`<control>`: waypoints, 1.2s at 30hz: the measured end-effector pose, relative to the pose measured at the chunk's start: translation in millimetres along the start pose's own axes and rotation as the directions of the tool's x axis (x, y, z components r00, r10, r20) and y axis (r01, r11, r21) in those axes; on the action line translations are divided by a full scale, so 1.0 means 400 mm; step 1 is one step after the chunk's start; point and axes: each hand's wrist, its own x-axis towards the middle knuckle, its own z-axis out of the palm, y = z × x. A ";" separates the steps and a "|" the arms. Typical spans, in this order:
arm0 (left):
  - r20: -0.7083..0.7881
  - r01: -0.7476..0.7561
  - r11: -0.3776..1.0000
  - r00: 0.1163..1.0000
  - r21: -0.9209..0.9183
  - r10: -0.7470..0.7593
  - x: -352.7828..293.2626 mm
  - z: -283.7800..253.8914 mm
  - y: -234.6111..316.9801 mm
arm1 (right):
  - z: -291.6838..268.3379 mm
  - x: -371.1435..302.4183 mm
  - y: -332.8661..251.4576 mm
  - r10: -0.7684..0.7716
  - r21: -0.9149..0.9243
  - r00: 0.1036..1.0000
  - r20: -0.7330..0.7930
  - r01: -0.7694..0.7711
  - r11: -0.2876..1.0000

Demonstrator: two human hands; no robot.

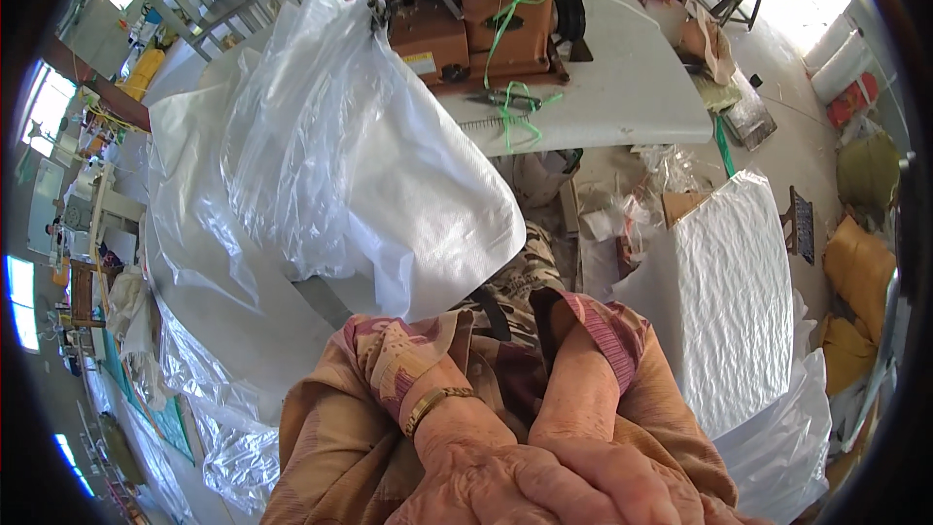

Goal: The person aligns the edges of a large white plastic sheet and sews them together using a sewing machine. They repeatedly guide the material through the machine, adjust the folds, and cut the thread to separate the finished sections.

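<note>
My left hand (pixel 471 486) and my right hand (pixel 622 472) are pressed together, overlapping, at the lower edge. Bent fingers lie close together where they cross, and the fingertips are cut off by the frame. Whether anything is held between the hands is hidden. A gold-coloured bracelet or watch band (pixel 437 408) circles my left wrist. Beyond my sleeves, a white woven sack with a clear plastic liner (pixel 389 165) drapes over the table's near edge, its upper end at the brown sewing machine (pixel 486 19). Neither hand touches the sack.
The grey table (pixel 641 87) carries small thread snips (pixel 513 99) and green string (pixel 507 126). To my right stands a white crinkled sheet or stack (pixel 734 292). Clear plastic (pixel 233 447) lies at lower left. Yellow-brown sacks (pixel 860 272) are heaped at far right.
</note>
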 end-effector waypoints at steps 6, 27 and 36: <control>-0.039 0.000 1.000 0.999 0.018 0.001 -0.014 -0.055 -0.001 | -0.073 -0.082 -0.041 -0.083 -0.133 0.995 -0.064 0.074 0.988; -0.057 -0.018 0.990 0.998 0.137 0.027 -0.024 -0.078 0.057 | -0.076 -0.133 -0.045 -0.111 -0.222 0.990 -0.089 0.089 0.971; -0.025 -0.026 0.985 0.999 0.169 0.031 -0.027 -0.067 0.060 | -0.071 -0.140 -0.048 -0.122 -0.246 0.990 -0.068 0.102 0.964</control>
